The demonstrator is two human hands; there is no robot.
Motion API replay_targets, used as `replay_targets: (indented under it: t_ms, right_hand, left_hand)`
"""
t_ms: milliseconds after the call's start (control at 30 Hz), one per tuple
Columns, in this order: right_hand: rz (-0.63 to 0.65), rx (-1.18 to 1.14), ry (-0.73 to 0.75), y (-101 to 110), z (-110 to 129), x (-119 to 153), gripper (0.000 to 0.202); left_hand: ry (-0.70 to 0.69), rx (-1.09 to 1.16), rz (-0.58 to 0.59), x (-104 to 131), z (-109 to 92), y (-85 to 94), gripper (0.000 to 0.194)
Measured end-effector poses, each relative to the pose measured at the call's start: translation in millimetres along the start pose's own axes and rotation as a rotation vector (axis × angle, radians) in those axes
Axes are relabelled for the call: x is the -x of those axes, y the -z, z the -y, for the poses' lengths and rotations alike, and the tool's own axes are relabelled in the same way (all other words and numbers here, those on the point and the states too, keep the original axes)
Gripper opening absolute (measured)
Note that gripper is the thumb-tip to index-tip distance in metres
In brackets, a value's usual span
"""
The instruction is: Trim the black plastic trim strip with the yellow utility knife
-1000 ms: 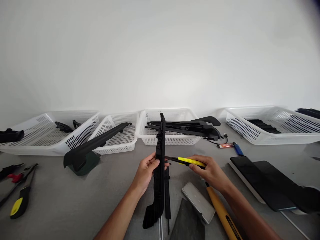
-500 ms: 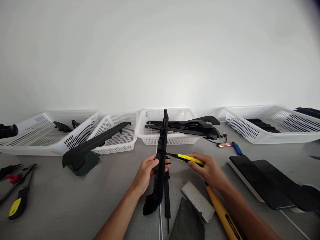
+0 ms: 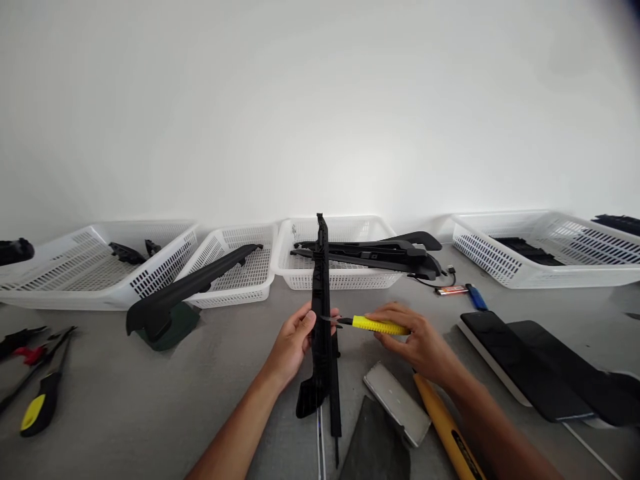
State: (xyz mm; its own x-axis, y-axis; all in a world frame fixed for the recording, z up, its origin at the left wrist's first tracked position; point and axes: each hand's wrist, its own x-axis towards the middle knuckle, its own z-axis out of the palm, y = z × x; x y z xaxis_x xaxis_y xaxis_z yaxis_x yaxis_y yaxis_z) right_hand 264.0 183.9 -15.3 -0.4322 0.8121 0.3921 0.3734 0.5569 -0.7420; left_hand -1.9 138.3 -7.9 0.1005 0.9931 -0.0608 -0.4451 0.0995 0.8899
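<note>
My left hand (image 3: pixel 295 339) is closed round the middle of a long black plastic trim piece (image 3: pixel 320 287), held upright with its ribbed side showing and its wide curved end down. My right hand (image 3: pixel 407 337) grips a yellow-handled utility knife (image 3: pixel 380 325) from above. Its thin blade points left and reaches the right edge of the trim piece, just beside the left fingers; whether it cuts in cannot be told. Behind and below the trim piece lies a narrow black strip (image 3: pixel 335 400) on the grey table.
Black parts (image 3: pixel 370 253) lie across the middle white basket (image 3: pixel 340 281). Another trim piece (image 3: pixel 195 283) leans over the basket to its left. A grey block (image 3: pixel 397 403), a dark cloth (image 3: pixel 375 443) and a yellow-orange handle (image 3: pixel 445 427) lie near my right forearm. A phone (image 3: pixel 520 363) sits further right.
The trim piece has turned more upright, its top moving left and its lower end right. The knife blade has shifted slightly down and left along its edge, its handle now more level.
</note>
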Motion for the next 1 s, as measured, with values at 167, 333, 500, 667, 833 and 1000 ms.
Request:
replay_targets:
  t_ms: [167, 333, 500, 667, 833, 1000]
  right_hand:
    - [0.001, 0.025, 0.028, -1, 6, -1, 0.030]
    - [0.033, -0.009, -0.001, 0, 10, -2, 0.030]
    - [0.216, -0.123, -0.083, 6, 15, -2, 0.027]
    - [0.345, -0.166, -0.233, 10, 19, -2, 0.027]
    - [0.268, -0.136, -0.342, 10, 15, -2, 0.040]
    - [0.251, -0.155, -0.325, 11, 14, -3, 0.039]
  left_hand:
    - [-0.013, 0.013, -0.020, -1, -5, -0.2, 0.052]
    - [-0.022, 0.029, -0.030, -1, -4, 1.2, 0.051]
    - [-0.013, 0.061, -0.034, -2, -4, 1.6, 0.049]
    - [-0.015, 0.063, -0.042, -1, -4, 1.4, 0.050]
    - [0.010, 0.031, -0.015, -1, -1, 3.6, 0.054]
    - [0.000, 0.037, -0.006, -2, 0, 4.1, 0.052]
